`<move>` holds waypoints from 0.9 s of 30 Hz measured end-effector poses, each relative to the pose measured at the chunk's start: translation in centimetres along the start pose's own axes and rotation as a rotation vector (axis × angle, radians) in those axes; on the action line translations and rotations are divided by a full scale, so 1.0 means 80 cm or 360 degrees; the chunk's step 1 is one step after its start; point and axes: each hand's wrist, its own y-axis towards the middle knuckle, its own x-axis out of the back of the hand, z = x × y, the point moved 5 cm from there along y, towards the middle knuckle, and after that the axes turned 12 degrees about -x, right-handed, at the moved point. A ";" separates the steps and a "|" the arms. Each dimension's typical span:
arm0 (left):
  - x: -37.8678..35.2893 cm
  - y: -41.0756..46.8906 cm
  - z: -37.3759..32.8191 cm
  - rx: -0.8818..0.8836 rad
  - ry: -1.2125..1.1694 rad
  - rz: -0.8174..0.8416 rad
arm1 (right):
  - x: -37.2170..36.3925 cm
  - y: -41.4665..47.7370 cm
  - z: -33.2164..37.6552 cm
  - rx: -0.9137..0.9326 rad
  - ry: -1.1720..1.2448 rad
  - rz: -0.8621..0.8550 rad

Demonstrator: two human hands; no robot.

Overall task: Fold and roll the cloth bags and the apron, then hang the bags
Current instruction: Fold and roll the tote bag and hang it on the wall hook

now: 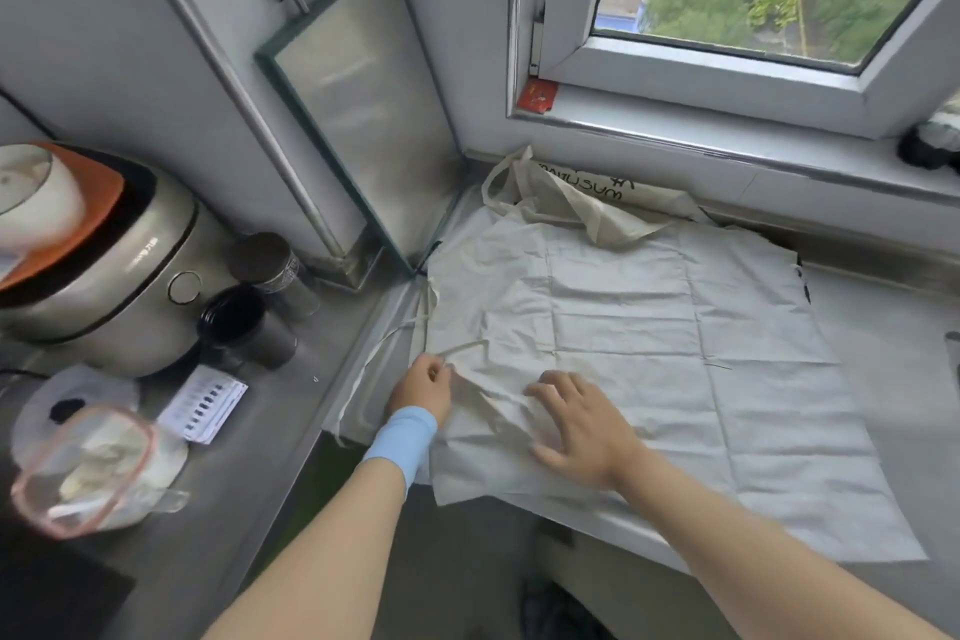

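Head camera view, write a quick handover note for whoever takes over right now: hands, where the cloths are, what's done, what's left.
The left grip pinches the thin off-white tie string of the large off-white cloth apron, spread flat on the white counter.
The right grip presses flat on it.
The crumpled cream cloth bag with black lettering lies behind, by the window.
Nothing folded, rolled or hung yet; all remains.

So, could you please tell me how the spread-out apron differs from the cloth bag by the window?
The apron lies spread flat; the cloth bag lies crumpled at its far edge. The apron is plain and creased; the bag bears black lettering. The left hand pinches a thin apron tie and the right hand rests on the apron; the bag is untouched. Both are pale cloth.
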 end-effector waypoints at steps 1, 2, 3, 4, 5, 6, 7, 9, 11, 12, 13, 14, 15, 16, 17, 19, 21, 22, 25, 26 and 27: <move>0.003 -0.001 0.000 -0.0017 -0.0051 -0.0022 | -0.002 -0.016 0.002 0.0059 -0.0003 0.0068; 0.005 -0.004 0.000 -0.0018 -0.0082 -0.0032 | -0.006 -0.029 0.000 0.0053 -0.0053 0.0157; 0.007 -0.007 0.002 -0.0032 -0.0098 -0.0046 | -0.009 -0.039 -0.005 -0.0019 -0.0104 0.0243; 0.007 -0.010 0.003 -0.0033 -0.0111 -0.0058 | -0.013 -0.046 -0.011 -0.0126 -0.0130 0.0277; 0.007 -0.014 0.005 -0.0025 -0.0160 -0.0066 | -0.013 -0.048 -0.018 -0.0252 -0.0117 0.0262; 0.008 -0.021 0.007 0.0002 -0.0260 -0.0056 | -0.011 -0.049 -0.023 -0.0375 -0.0072 0.0224; 0.008 -0.028 0.010 0.0040 -0.0389 -0.0028 | -0.008 -0.050 -0.027 -0.0476 -0.0022 0.0191; 0.003 -0.040 0.021 0.0119 -0.0566 0.0070 | -0.002 -0.048 -0.031 -0.0611 0.0128 0.0182; -0.001 -0.049 0.033 0.0187 -0.0695 0.0136 | 0.004 -0.050 -0.033 -0.0704 0.0277 0.0233; -0.001 -0.052 0.037 0.0240 -0.0846 0.0118 | 0.009 -0.054 -0.031 -0.0718 0.0309 0.0239; 0.000 -0.056 0.038 0.0305 -0.1021 0.0074 | 0.013 -0.058 -0.029 -0.0711 0.0319 0.0226; 0.003 -0.059 0.039 0.0381 -0.1155 0.0025 | 0.016 -0.060 -0.026 -0.0686 0.0317 0.0211; 0.005 -0.064 0.040 0.0446 -0.1234 0.0037 | 0.016 -0.064 -0.022 -0.0647 0.0304 0.0206; 0.007 -0.071 0.041 0.0499 -0.1275 0.0145 | 0.014 -0.068 -0.018 -0.0603 0.0272 0.0225; 0.005 -0.084 0.042 0.0550 -0.1311 0.0332 | 0.010 -0.072 -0.014 -0.0561 0.0224 0.0251; 0.002 -0.113 0.050 0.0531 -0.1167 0.0742 | -0.001 -0.078 -0.006 -0.0488 0.0081 0.0285; 0.005 -0.129 0.061 0.0447 -0.0870 0.0872 | -0.014 -0.080 0.001 -0.0426 -0.0097 0.0277; 0.008 -0.129 0.069 0.0433 -0.0830 0.0774 | -0.019 -0.082 0.004 -0.0414 -0.0171 0.0275; 0.023 -0.122 0.089 0.0481 -0.0926 0.0444 | -0.029 -0.087 0.018 -0.0453 -0.0192 0.0239; 0.026 -0.121 0.092 0.0474 -0.0908 0.0459 | -0.029 -0.089 0.023 -0.0450 -0.0174 0.0190; 0.027 -0.123 0.093 0.0450 -0.0874 0.0497 | -0.029 -0.091 0.029 -0.0412 -0.0186 0.0135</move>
